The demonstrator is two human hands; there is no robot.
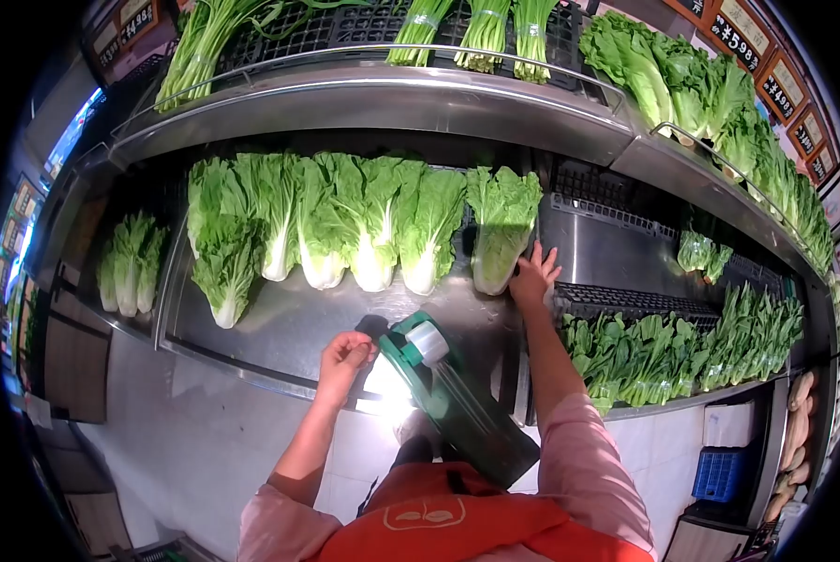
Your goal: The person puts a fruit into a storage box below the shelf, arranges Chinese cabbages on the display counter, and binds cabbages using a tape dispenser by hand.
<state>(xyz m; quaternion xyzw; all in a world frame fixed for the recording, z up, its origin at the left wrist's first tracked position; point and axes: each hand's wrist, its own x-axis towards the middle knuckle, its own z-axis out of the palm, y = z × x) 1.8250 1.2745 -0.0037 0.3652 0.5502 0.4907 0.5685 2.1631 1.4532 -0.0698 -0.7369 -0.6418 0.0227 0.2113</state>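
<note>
My right hand (535, 273) is at the lower right side of a cabbage-like leafy head (502, 229), the rightmost in the row. Its visible fingers are spread, pointing away from the leaves, and part of the hand is against the head's edge. My left hand (347, 356) is raised over the front edge of the metal shelf with its fingers curled in to the thumb. Whatever it pinches, if anything, is too small to make out. Between my arms stands a long dark green container-like object (471, 407) with a white cylindrical part (427, 343) on its upper end.
Several more leafy heads (373, 225) line the metal shelf (345, 323). Bundled dark greens (645, 356) lie to the right beside black grating (635, 303). A steel-edged upper shelf (392, 98) overhangs the back. A blue crate (718, 473) sits low at right.
</note>
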